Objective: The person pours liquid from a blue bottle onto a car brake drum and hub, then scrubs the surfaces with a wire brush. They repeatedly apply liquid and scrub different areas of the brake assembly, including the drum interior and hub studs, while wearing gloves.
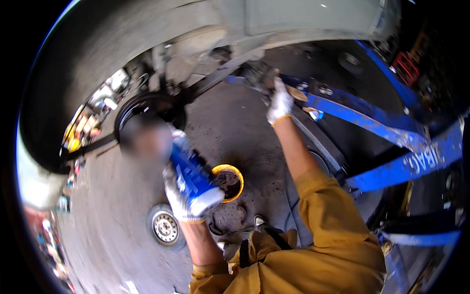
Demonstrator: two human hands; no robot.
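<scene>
My left hand [178, 196], in a white work glove, is wrapped round a blue and white can [191, 176]. The can is tilted, its white end toward me and its upper end near the black wheel hub [169, 105] under the raised vehicle. A blurred patch hides what lies at that upper end. Farther right, my gloved right hand [280, 103] is raised at the tip of a blue lift arm [342, 105]. Its fingers look closed against a dark, motion-smeared object [260, 78] whose kind I cannot make out.
The vehicle's grey body [161, 29] hangs overhead. On the floor stand a yellow-rimmed bucket [241, 182] with dark contents and a wheel [165, 228] lying flat. A second blue lift arm [391, 171] reaches in from the right. Several mixed goods [81, 130] line the left side.
</scene>
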